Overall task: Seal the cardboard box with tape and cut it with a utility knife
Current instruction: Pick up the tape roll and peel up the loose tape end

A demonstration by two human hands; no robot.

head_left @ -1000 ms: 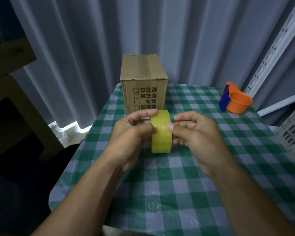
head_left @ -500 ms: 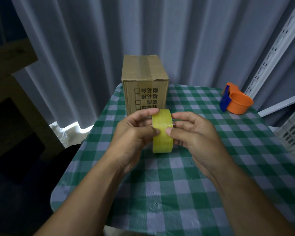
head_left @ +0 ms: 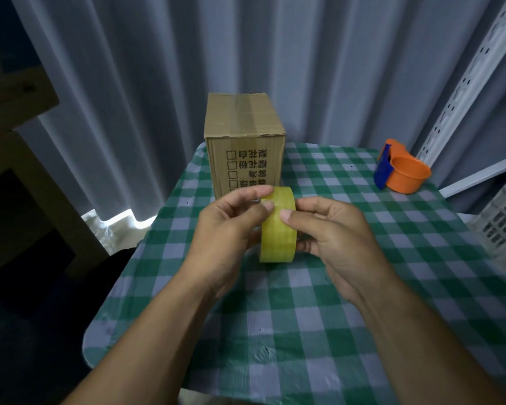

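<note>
Just in front of the cardboard box (head_left: 244, 147) on the desk (head_left: 304, 331), our left hand (head_left: 231, 232) curls round the left side of the yellow tape roll (head_left: 278, 241), thumb on its outer band, and our right hand (head_left: 336, 241) grips the other side, thumb on the same band. We judge the roll light and stiff but slick-faced, best held by rim and core while a thumbnail hunts the free end. Well right of the box sits an orange dispenser (head_left: 405, 175).

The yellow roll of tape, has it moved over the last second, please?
No. The yellow roll of tape overlaps the same lower front of the brown cardboard box.
</note>
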